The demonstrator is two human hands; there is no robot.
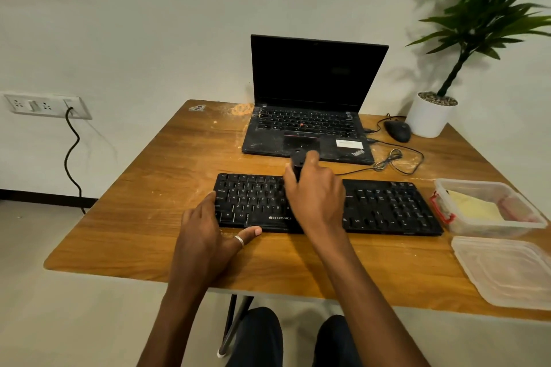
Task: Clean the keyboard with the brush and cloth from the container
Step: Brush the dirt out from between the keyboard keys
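Keyboard [387,205], black, flat on the wooden table [149,188]. Over its middle keys, right hand [316,197] clasped around a black brush [298,159], handle end poking toward 12 o'clock. At the 9 o'clock end, left hand [208,229] relaxed, fingers flat against the corner, thumb along the front edge. At 3 o'clock, uncovered container [477,183] with yellow cloth [474,208]; lid [507,271] at 4 o'clock; laptop [313,98] at 12.
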